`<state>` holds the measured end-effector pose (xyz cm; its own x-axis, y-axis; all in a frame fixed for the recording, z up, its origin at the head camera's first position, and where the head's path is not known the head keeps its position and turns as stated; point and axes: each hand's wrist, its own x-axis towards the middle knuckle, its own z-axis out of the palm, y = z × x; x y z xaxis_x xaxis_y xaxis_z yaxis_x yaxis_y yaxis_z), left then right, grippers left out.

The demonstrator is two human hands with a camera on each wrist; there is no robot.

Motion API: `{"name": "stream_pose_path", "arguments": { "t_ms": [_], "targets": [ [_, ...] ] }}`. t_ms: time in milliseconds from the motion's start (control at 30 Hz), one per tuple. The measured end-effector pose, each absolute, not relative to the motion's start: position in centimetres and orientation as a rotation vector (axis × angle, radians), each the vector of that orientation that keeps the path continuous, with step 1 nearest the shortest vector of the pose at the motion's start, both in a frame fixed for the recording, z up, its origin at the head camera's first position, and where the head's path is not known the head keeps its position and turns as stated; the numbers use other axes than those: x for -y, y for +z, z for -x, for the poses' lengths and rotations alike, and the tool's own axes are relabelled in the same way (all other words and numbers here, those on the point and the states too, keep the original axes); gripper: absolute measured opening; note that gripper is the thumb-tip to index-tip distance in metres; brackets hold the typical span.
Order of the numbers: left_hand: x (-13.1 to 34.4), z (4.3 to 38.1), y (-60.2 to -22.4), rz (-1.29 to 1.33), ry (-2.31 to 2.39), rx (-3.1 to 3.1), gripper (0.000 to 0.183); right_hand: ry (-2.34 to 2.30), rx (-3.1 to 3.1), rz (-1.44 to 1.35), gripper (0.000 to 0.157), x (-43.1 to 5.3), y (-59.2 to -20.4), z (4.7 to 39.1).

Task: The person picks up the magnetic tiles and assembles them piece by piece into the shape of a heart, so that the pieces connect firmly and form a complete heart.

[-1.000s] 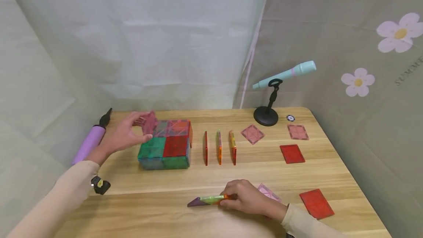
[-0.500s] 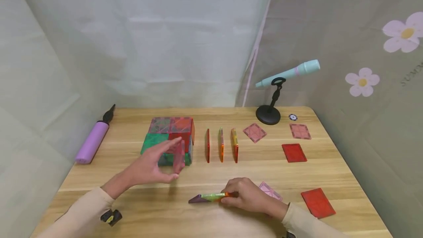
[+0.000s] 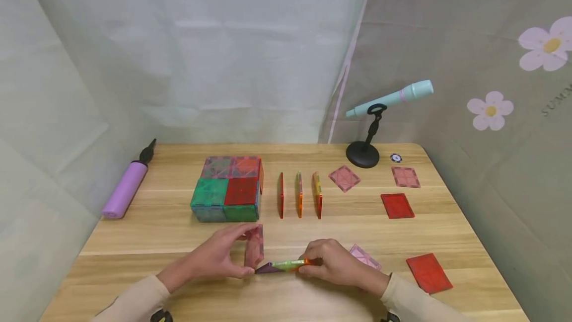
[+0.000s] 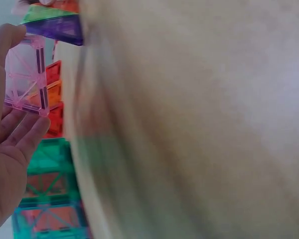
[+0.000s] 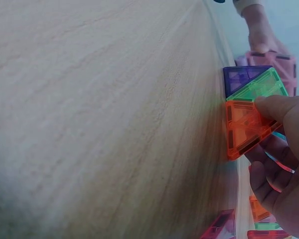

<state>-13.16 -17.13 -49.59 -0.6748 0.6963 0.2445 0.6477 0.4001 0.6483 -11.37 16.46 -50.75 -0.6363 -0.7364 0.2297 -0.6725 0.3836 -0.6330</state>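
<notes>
My left hand (image 3: 214,257) holds a pink square magnetic tile (image 4: 27,79) on edge between thumb and fingers, right at the left end of a row of joined tiles. That row has a purple triangle (image 5: 240,79), a green triangle (image 5: 263,85) and an orange tile (image 5: 244,127), all standing upright. My right hand (image 3: 330,265) pinches the row at its orange end, thumb on the near face. Behind the left hand sits a low box of joined tiles (image 3: 225,190), with green, red and pink squares on top.
Several upright tile panels (image 3: 300,195) stand in a row right of the box. Flat pink tiles (image 3: 344,178) and red tiles (image 3: 429,273) lie to the right. A purple pump (image 3: 126,188) lies at left; a black stand (image 3: 363,154) holds a light-blue microphone (image 3: 402,96) at back.
My left hand has carried the pink tile from above the box's back left corner, forward and right, down to the left end of the tile row. The right hand stays in place.
</notes>
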Motion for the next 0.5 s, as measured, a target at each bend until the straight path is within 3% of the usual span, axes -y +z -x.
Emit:
{"name": "stream_pose_path", "arguments": {
  "t_ms": [500],
  "targets": [
    [16.5,13.2,-51.6,-1.181,1.127,-2.542,0.084,-1.090,-2.545,1.264,0.008,-16.3,-50.8,11.0]
  ]
}}
